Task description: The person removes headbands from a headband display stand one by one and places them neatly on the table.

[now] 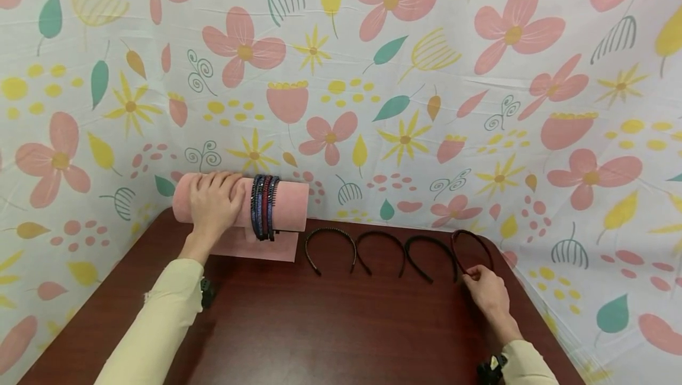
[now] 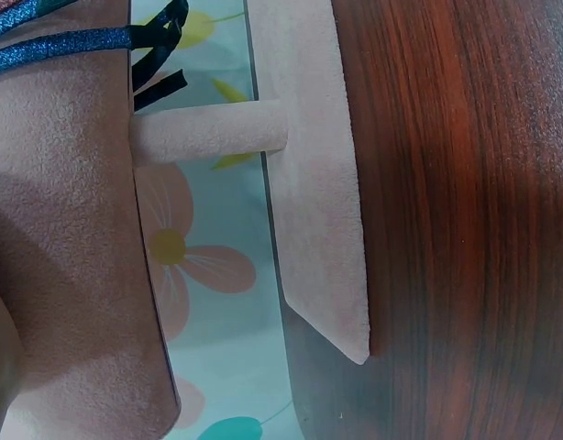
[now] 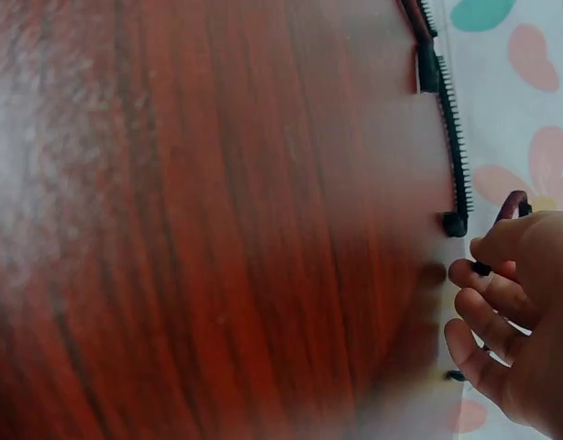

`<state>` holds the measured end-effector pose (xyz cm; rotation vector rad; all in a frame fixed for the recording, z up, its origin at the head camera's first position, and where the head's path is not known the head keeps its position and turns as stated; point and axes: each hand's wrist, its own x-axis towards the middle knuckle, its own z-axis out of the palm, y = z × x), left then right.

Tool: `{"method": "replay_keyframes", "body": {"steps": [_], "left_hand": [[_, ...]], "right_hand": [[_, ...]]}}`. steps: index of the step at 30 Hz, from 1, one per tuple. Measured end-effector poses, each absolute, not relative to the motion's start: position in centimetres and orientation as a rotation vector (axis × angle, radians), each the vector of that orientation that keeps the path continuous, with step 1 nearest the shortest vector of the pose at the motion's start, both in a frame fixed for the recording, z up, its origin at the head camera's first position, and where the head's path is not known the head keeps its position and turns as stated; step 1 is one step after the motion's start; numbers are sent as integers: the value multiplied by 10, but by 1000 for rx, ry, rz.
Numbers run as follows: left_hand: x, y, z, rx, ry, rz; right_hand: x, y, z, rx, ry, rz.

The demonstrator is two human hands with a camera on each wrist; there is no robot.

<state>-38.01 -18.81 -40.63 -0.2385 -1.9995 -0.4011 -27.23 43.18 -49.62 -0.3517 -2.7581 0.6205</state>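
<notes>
My left hand point(image 1: 214, 198) lies over the left part of a pink plush headband stand point(image 1: 290, 204), fingers curved across the top of its roll. Several blue, black and dark red headbands point(image 1: 259, 207) are pushed together around the roll, right of that hand. In the left wrist view, a short post joins the roll to the flat base point(image 2: 318, 202). At the table's far right, my right hand point(image 1: 487, 296) pinches one end of a dark red headband point(image 1: 474, 233) between thumb and forefinger. The other fingers are loosely bent in the right wrist view.
Along the back of the brown table point(image 1: 341, 326) lie a beaded headband point(image 1: 330, 230), a dark headband point(image 1: 380, 233) and a black toothed headband point(image 1: 430, 238) in a row. A floral cloth point(image 1: 330, 77) hangs right behind the table.
</notes>
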Motion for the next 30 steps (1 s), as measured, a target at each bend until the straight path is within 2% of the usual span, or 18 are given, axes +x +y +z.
{"method": "replay_keyframes", "body": {"steps": [30], "left_hand": [[-375, -187, -403, -239, -2023, -416]], "right_hand": [[-279, 435, -501, -297, -2786, 600]]}}
